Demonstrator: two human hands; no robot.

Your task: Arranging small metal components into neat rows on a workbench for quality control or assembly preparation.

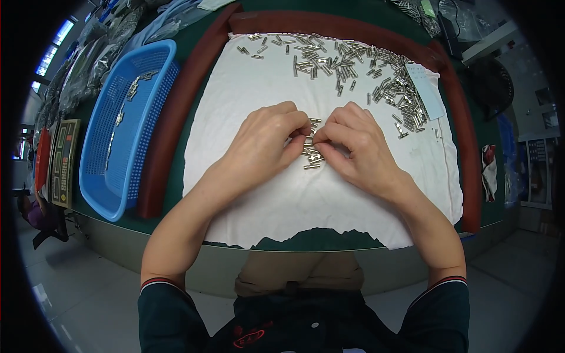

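- Both hands meet over the middle of the white cloth (329,200): the left hand (265,141) and the right hand (356,144) have their fingertips drawn together, pinching at a small cluster of short metal pins (312,154).
- Those pins lie bunched on the cloth right between the two hands, some under the fingertips and a few showing just below them; whether any single pin is fully lifted off the cloth I cannot tell.
- Nearer than the cloth, the person's dark sleeves with red-and-white cuffs (162,285) come in from the lower edge.
- White cloth covers the green worktop (118,226), its near edge ragged.
- Beyond the hands, along the far and far-right part of the cloth, a scattered pile of the same metal pins (365,67) spreads out, well apart from the hands.
- A pale card (428,91) lies on the cloth's far-right corner, beside that pile.
- A dark red padded rim (168,129) borders the cloth on its left, far and right sides.
- Left of the cloth, past the rim, sits a blue plastic basket (100,170) holding a few metal parts.
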